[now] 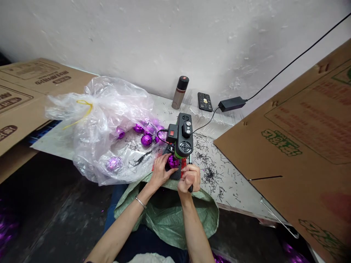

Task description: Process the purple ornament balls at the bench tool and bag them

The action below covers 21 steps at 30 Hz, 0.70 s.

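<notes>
A shiny purple ball (173, 161) sits under the head of a small black bench machine (184, 131). The thumb and fingers of my left hand (159, 171) pinch it from the left and front. My right hand (189, 178) is wrapped around the black grip of a lever (190, 189) on the machine's right side. Several more purple balls (146, 140) lie to the left, in and by the mouth of a clear plastic bag (93, 146) with a yellow tie (86, 106). Below my hands, a green woven sack (203, 208) hangs open over my lap.
Small black scraps (210, 173) litter the white tabletop (236, 190). A bottle (179, 93), a phone (204, 102) and a power adapter (232, 104) with its cable stand or lie along the wall. Cardboard boxes (290, 146) flank the right and left sides.
</notes>
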### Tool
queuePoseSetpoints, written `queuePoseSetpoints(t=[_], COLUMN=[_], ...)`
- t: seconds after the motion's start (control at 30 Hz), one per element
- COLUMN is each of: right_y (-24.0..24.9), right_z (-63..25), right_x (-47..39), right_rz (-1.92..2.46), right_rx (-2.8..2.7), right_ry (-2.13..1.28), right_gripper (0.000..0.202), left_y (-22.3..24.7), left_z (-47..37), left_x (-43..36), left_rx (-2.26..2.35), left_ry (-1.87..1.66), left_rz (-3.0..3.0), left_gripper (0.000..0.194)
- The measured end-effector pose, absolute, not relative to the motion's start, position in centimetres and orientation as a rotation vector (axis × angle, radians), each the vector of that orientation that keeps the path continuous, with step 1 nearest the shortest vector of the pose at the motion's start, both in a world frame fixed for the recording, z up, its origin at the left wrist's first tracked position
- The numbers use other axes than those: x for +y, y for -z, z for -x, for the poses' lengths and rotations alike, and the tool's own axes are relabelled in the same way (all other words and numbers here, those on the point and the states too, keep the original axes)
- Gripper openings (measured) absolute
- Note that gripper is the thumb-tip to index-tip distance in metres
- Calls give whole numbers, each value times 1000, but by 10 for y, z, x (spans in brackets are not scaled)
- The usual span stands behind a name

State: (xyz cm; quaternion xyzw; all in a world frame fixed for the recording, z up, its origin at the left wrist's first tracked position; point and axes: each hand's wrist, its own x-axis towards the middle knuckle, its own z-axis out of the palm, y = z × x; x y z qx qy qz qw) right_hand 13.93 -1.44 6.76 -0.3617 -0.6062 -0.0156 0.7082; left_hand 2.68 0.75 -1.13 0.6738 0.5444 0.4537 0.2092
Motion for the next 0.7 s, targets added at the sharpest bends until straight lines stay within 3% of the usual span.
queuePoseSetpoints(t=[0.4, 0.7], right_y=[-61, -145], right_z=[-145, -144], right_x=[-14, -23], right_rz=[810, 1002], right_rx=[-1475, -1381], right_ry=[138, -159], right_gripper=[33, 39], left_y=[14, 15], left_z=[-25, -20], left_x=[11, -6], left_rx=[1485, 1408], left_ry=[-1297, -1265], left_rz=[-1884, -1969], left_gripper=[59, 60])
